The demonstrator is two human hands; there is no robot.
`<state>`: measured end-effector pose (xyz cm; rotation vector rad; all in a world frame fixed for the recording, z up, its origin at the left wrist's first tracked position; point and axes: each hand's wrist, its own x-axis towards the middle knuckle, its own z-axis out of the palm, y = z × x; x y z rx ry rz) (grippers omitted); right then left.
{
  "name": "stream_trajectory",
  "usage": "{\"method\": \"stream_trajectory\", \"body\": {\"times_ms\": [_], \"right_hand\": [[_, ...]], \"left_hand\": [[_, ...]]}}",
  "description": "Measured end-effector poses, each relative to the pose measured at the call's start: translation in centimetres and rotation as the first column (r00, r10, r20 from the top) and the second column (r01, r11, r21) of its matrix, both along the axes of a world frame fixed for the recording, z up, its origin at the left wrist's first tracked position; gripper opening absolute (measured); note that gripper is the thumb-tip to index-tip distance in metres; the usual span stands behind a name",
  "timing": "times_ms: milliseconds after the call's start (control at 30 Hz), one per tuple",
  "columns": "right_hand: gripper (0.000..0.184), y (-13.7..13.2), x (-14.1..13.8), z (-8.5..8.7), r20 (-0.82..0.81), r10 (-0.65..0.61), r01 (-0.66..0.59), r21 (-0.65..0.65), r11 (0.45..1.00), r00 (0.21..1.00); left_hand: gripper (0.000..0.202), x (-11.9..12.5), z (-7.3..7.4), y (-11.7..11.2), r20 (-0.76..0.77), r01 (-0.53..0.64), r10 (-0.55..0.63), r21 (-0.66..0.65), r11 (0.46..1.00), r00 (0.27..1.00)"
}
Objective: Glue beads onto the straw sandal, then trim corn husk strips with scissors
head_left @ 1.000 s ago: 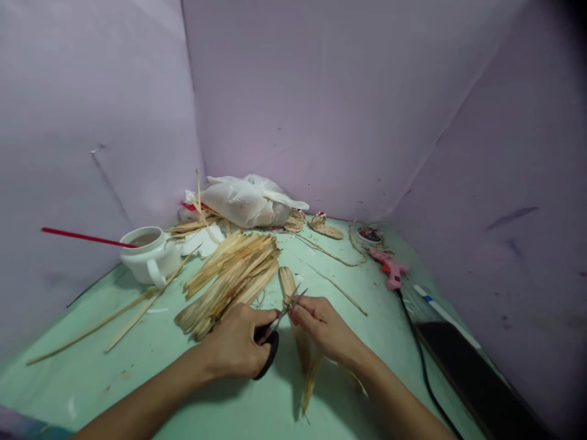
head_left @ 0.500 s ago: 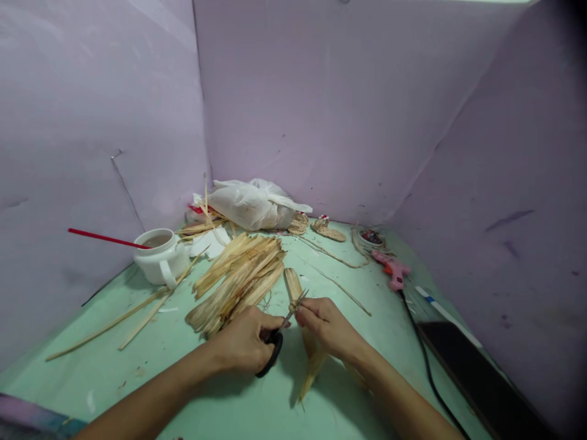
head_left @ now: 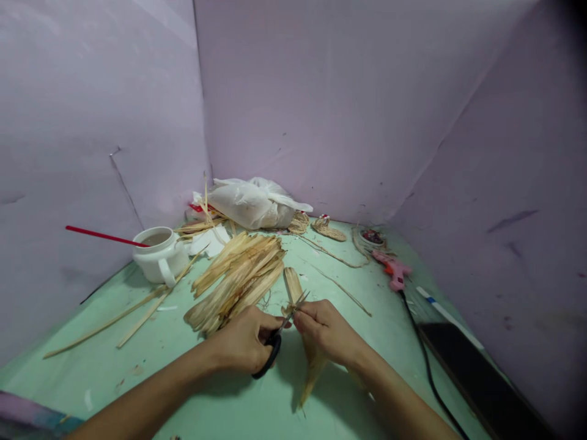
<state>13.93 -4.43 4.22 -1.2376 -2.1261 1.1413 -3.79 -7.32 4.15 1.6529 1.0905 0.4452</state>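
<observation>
Black-handled scissors (head_left: pixel 269 355) are gripped in my left hand (head_left: pixel 250 340), their blades pointing up and to the right, slightly apart. Between the blades and the fingertips of my right hand (head_left: pixel 328 330) is a small tan piece of dried plant fibre (head_left: pixel 290 308); its exact shape is hard to make out. My right fingers are pinched together on it. A dry husk strip (head_left: pixel 292 281) lies just beyond the blades, and a pale husk piece (head_left: pixel 312 373) shows below my right hand. Left of them rests a stack of flattened dry husks (head_left: pixel 243 275).
A white mug (head_left: pixel 158 263) of liquid with a red stick (head_left: pixel 98 236) stands left. A white plastic bag (head_left: pixel 257 205) and small woven slippers (head_left: pixel 328 229) sit at the back. On the right are a pink glue gun (head_left: pixel 395 272), its black cord and a dark flat device (head_left: pixel 477 373).
The scissor blades have shifted slightly against the fibre piece, which looks more frayed now. Both hands stay almost in the same place.
</observation>
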Motion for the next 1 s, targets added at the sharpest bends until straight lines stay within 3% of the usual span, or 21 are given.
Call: {"method": "stream_trajectory", "body": {"times_ms": [267,333,400,467,533,600,833,1000], "right_hand": [[0.022,-0.3,0.0,0.6,-0.039,0.007,-0.010,-0.068,0.998,0.999],[0.023,-0.1,0.2,0.6,-0.046,0.083,-0.088,-0.115,0.989,0.995],[0.024,0.5,0.7,0.2,-0.023,0.081,-0.083,-0.099,0.992,0.996],[0.025,1.4,1.4,-0.4,0.062,-0.098,0.096,0.028,0.995,0.993],[0.025,2.4,1.8,-1.1,0.154,-0.331,0.303,0.183,0.935,0.931],[0.022,3.6,1.7,-1.6,0.228,-0.456,0.397,0.263,0.880,0.860],[0.031,6.5,-2.1,-2.0,0.313,-0.537,0.470,0.267,0.841,0.783],[0.017,6.6,-0.6,-1.0,0.213,-0.503,0.494,0.097,0.864,0.837]], "left_hand": [[0.012,0.4,-0.5,-0.1,0.075,-0.078,0.087,-0.122,0.990,0.993],[0.015,0.2,0.0,0.3,0.108,-0.161,0.176,-0.138,0.977,0.978],[0.031,-0.3,0.8,0.7,0.146,-0.326,0.344,-0.136,0.936,0.927],[0.044,-1.0,1.7,1.2,0.215,-0.497,0.505,-0.091,0.863,0.836],[0.047,-1.5,2.4,1.4,0.301,-0.604,0.588,-0.047,0.795,0.751],[0.049,-1.8,2.6,1.5,0.342,-0.650,0.624,-0.050,0.759,0.702],[0.039,-1.3,1.1,1.8,0.303,-0.601,0.575,-0.007,0.799,0.760],[0.029,-1.0,-0.1,1.6,0.246,-0.443,0.415,0.071,0.894,0.876]]}}
